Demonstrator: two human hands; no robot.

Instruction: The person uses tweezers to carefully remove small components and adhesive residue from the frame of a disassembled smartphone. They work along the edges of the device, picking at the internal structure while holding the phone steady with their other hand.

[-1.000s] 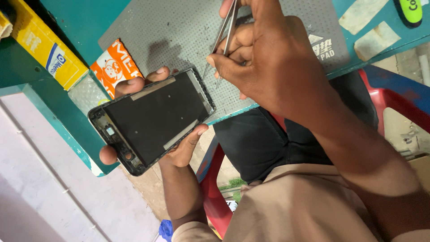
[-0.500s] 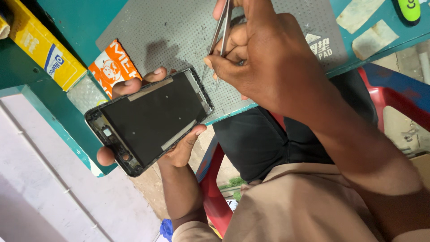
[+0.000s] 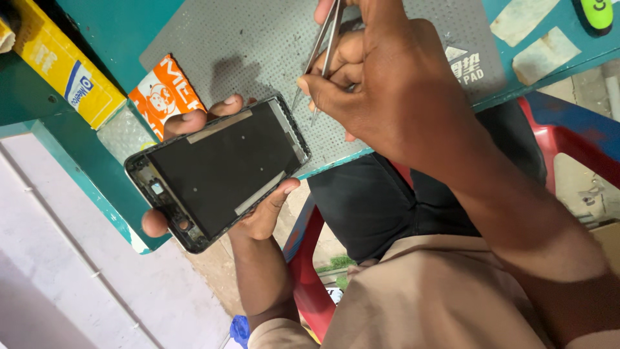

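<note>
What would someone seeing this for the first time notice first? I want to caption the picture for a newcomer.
First, the opened phone frame, dark and screenless, gripped at its edges by the left hand in the middle of the view. Just above and to the right of it, the right hand pinches metal tweezers over the grey perforated work mat. An orange packet lies at the mat's left corner.

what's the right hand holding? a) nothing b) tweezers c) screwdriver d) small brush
b: the right hand pinches thin metal tweezers, their tips pointing down at the grey mat, next to the phone frame that the left hand grips.
</note>
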